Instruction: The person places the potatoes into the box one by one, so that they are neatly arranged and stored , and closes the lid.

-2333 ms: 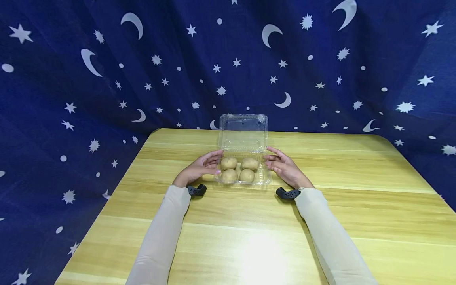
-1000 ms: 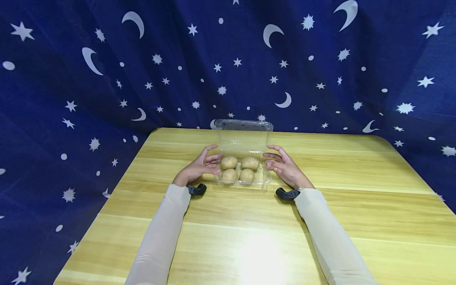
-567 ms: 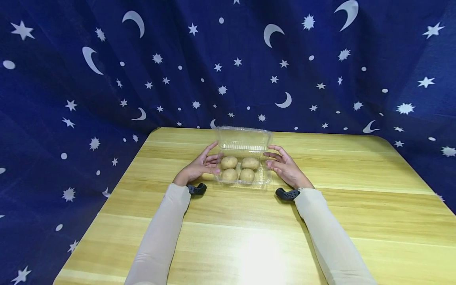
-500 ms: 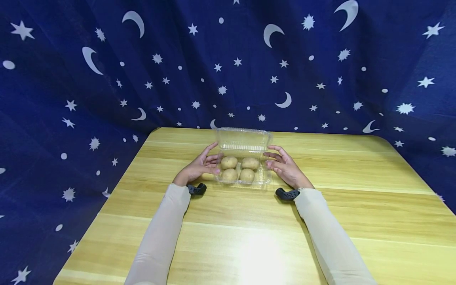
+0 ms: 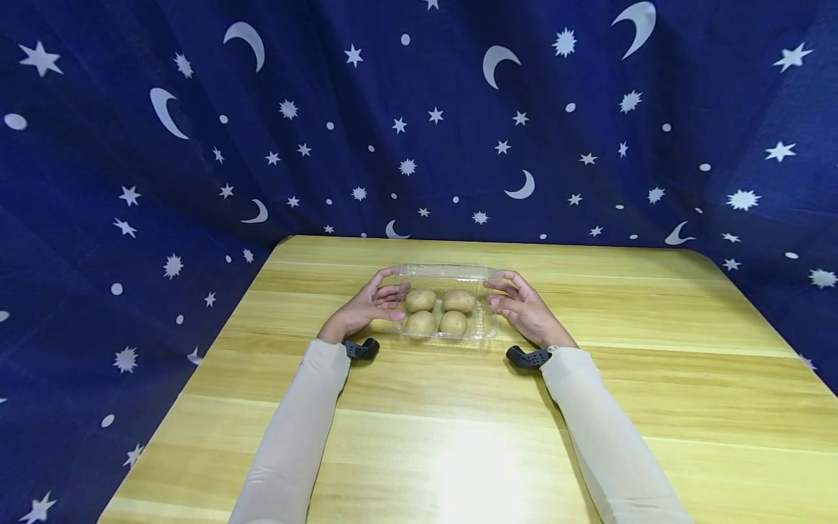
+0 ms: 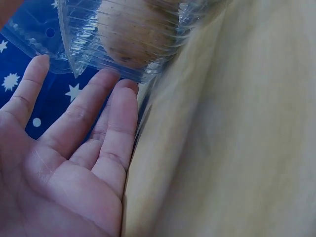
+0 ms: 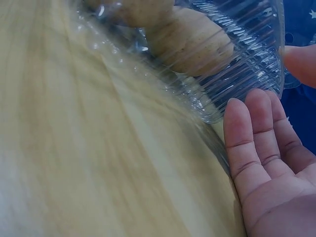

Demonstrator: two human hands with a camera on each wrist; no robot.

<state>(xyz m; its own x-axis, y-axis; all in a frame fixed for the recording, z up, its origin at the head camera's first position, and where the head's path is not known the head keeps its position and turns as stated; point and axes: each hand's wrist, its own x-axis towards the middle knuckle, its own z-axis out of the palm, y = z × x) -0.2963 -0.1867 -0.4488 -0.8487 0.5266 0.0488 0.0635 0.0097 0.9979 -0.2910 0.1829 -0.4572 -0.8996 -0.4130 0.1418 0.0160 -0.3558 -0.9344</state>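
A clear plastic clamshell box [image 5: 489, 324] lies on the table with several potatoes [image 5: 421, 299] inside. Its hinged lid [image 5: 448, 271] leans forward, part way over the base. At the box's left side is my left hand [image 5: 363, 306], index finger up at the lid's edge and thumb by the front corner. On the opposite side my right hand [image 5: 524, 311] mirrors it, fingertips at the wall and lid edge. Both wrist views show fairly straight fingers beside the ribbed wall, with a potato [image 6: 136, 34] visible through the plastic.
The wooden table [image 5: 393, 451] runs under both forearms, its far edge just behind the box. A dark blue curtain [image 5: 458, 145] with moons and stars hangs behind and to the left. Black straps [image 5: 362, 350] sit on both wrists.
The lid has swung from upright forward and down over the base. My index fingers have shifted up at its sides. Box base, potatoes and forearms stay in place.
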